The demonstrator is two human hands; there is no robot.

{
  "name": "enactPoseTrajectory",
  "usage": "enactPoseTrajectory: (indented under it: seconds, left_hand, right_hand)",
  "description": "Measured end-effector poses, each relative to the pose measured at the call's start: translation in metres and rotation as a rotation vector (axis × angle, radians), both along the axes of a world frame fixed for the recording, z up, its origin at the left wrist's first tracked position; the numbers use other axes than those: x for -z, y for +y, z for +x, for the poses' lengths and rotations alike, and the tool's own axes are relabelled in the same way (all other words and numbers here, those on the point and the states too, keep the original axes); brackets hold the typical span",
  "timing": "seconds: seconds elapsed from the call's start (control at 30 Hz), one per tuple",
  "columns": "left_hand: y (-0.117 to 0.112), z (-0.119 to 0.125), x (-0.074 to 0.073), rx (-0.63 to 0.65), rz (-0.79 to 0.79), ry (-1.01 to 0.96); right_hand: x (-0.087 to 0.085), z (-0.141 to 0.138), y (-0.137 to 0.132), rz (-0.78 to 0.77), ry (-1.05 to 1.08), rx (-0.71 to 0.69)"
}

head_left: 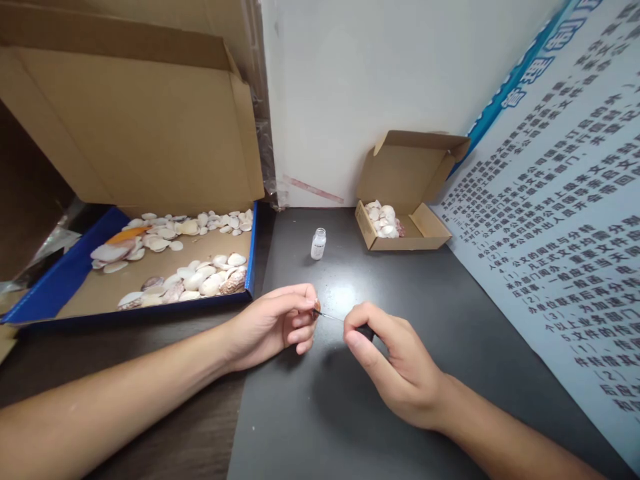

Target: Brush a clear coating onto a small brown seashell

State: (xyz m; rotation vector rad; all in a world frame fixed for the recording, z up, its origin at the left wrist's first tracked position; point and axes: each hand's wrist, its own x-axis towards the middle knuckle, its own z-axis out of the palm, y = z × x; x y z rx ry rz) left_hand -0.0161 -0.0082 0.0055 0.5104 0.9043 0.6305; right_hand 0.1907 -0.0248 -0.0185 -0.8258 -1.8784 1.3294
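Between the fingertips of my left hand (273, 323) is a small brownish shell (317, 309), mostly covered by the fingers. My right hand (400, 370) is closed around a black brush cap (367, 331). Its thin brush (330, 315) points left, and the dark tip meets the shell or lies just in front of it; I cannot tell which. A small clear bottle (318, 245) with a whitish label and no cap stands upright beyond my hands.
On the left, an open blue-edged carton (254, 250) holds many pale shells (200, 277) and an orange one (129, 235). A smaller cardboard box (407, 245) with white shells (384, 220) sits back right. A printed sheet (565, 200) lines the right side.
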Motion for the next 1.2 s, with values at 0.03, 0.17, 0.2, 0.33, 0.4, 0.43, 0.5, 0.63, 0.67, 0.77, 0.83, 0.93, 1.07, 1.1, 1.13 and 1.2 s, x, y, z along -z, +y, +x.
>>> enactPoseTrajectory:
  seconds: [0.03,0.17,0.2,0.33,0.4,0.43,0.5,0.63,0.67,0.77,0.83,0.93,1.07,1.1,1.13,1.2]
  left_hand:
    - [0.0000,0.0000,0.0002,0.000,-0.001,0.000]
    - [0.0002,-0.0003,0.0013,0.005,-0.003,-0.004]
    - [0.0003,-0.0004,0.0016,0.007,-0.001,-0.006]
    - [0.0005,-0.0004,0.0016,0.004,0.003,-0.014]
    - [0.0006,-0.0003,0.0013,0.003,0.002,-0.015]
    - [0.0007,-0.0003,0.0011,0.003,0.001,-0.013]
    - [0.0006,-0.0004,0.0008,0.007,0.001,-0.009]
    - [0.0003,-0.0007,0.0010,0.012,0.011,-0.015]
    - [0.0002,-0.0007,0.0011,0.014,0.012,-0.018]
    - [0.0002,-0.0011,0.0019,0.023,0.012,-0.016]
    - [0.0002,-0.0015,0.0026,0.036,0.019,-0.009]
    - [0.0002,-0.0019,0.0032,0.053,0.023,-0.007]
    - [0.0003,-0.0016,0.0031,0.066,0.026,-0.010]
    - [0.0004,-0.0015,0.0030,0.071,0.028,-0.007]
    - [0.0004,-0.0013,0.0030,0.075,0.029,-0.003]
    - [0.0003,-0.0010,0.0031,0.078,0.030,0.007]
  right_hand:
    - [0.0001,0.0001,-0.0001,-0.005,-0.020,-0.013]
    - [-0.0003,0.0008,0.0004,-0.004,-0.017,-0.063]
    - [-0.0004,0.0010,0.0007,-0.002,0.000,-0.048]
    - [0.0000,0.0007,0.0017,-0.001,0.005,0.005]
    - [0.0001,0.0005,0.0016,-0.009,-0.031,-0.022]
    - [0.0000,0.0005,0.0014,-0.011,-0.043,-0.036]
    - [-0.0003,0.0009,0.0008,-0.011,-0.038,-0.045]
    - [-0.0006,0.0011,0.0000,-0.002,0.012,0.010]
    - [-0.0007,0.0008,0.0000,-0.004,0.005,0.012]
    - [-0.0011,-0.0004,0.0007,-0.014,-0.040,-0.025]
    - [-0.0013,-0.0007,0.0011,-0.010,-0.032,-0.034]
    - [-0.0010,-0.0002,0.0014,0.010,0.010,-0.003]
    - [-0.0005,0.0010,0.0014,-0.005,-0.052,0.049]
    - [-0.0006,0.0012,0.0015,-0.012,-0.056,0.058]
    - [-0.0007,0.0014,0.0015,-0.014,-0.046,0.065]
    - [-0.0007,0.0017,0.0018,0.004,-0.007,0.063]
